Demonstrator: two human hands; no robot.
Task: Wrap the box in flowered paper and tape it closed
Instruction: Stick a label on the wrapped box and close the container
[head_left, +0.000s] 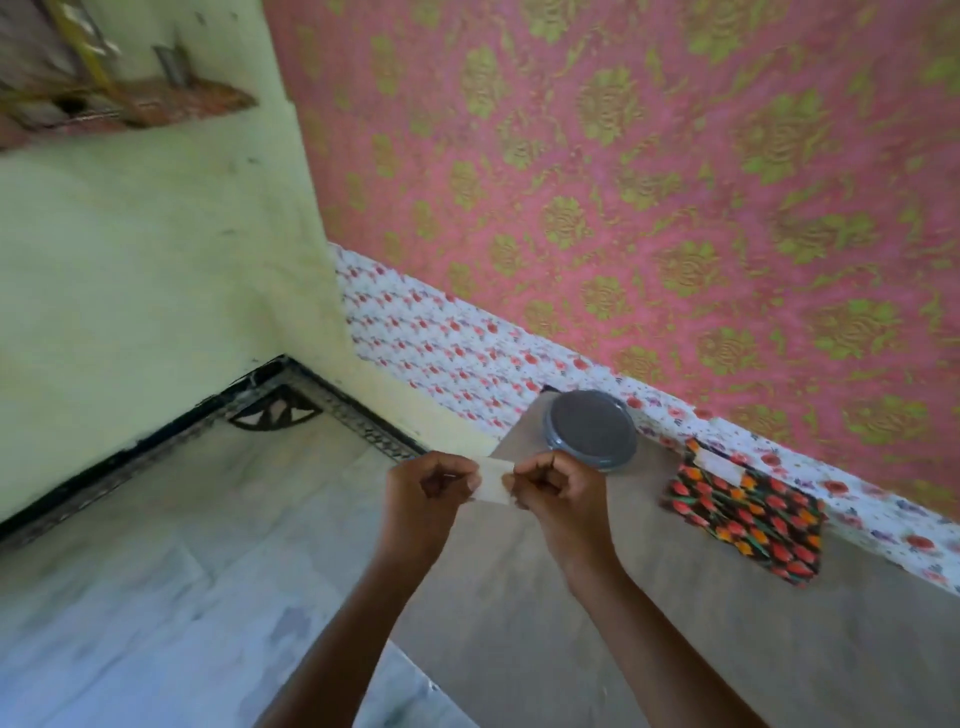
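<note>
Mid-frame, left hand (431, 488) and right hand (560, 488) pinch the ends of what looks like a tape strip (493, 484). Slack could fold it onto itself, ruining it.

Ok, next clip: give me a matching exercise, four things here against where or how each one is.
Things:
1. tape
2. box
3. lid
4. wall

Place or state:
A. grey, round, on the table just beyond the hands
B. pink with gold flowers
C. pinched between left hand and right hand
D. wrapped in dark flowered paper, lying right of the hands

Pairs: 1-C, 2-D, 3-A, 4-B
</note>
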